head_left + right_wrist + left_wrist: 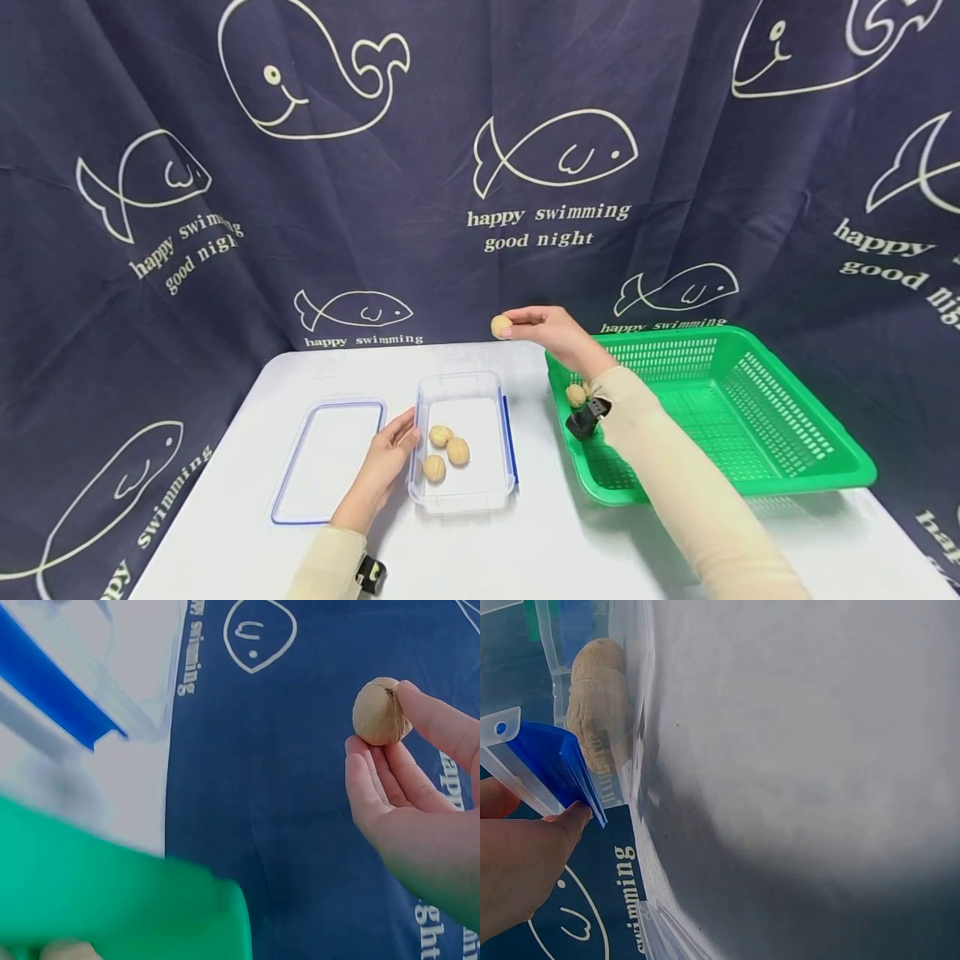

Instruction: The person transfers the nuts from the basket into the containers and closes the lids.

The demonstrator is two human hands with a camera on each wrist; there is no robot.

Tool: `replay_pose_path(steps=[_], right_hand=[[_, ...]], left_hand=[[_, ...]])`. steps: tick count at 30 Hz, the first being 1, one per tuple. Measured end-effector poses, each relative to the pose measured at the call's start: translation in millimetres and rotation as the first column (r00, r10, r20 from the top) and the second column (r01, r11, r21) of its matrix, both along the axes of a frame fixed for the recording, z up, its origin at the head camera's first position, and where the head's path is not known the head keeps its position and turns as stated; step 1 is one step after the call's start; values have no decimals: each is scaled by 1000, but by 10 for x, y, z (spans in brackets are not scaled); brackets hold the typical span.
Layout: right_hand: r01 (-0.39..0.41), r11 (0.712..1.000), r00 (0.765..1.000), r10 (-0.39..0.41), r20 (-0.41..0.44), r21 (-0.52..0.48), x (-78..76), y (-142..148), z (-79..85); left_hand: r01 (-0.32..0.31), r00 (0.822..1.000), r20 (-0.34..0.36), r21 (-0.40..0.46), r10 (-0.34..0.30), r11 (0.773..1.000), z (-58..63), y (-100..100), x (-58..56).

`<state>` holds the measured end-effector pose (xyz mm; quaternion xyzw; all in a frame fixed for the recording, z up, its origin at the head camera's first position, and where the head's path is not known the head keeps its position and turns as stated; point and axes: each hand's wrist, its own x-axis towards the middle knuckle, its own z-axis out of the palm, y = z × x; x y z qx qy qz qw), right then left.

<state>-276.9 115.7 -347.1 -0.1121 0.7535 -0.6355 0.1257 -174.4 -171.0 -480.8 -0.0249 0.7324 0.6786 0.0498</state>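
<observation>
R hand [551, 331]: tan round seamed walnut [501, 327] pinched, thumb to fingertips, held up L of green rect. perforated plastic basket [851, 462]. L hand [392, 452]: grips L side of clear rect. blue-latched plastic container [485, 421]; 3 tan walnuts [457, 452] inside. Clear flat blue-edged lid [330, 462] on white table [540, 542], L of container.

right fingers [527, 313]: pinch walnut [500, 327] | left fingers [405, 417]: hold clear box [485, 425] | inside: three walnuts [458, 452]

Three walnuts [457, 452] lie in the container [483, 425], between lid [330, 462], left, and basket [705, 417], right.
</observation>
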Motion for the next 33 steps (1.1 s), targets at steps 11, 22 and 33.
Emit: replay_pose_path(steps=[11, 22, 33], right_hand=[[-11, 1000, 1000, 12, 26, -15, -46, -407, -103], [-15, 999, 998, 13, 67, 40, -26, -787, -297], [0, 1000, 991, 2, 133, -9, 45, -1102, -523]], left_hand=[[-2, 1000, 11, 14, 1, 1000, 1, -22, -16], [4, 1000, 6, 6, -4, 1000, 24, -17, 11], [3, 1000, 3, -2, -3, 1000, 5, -16, 9]])
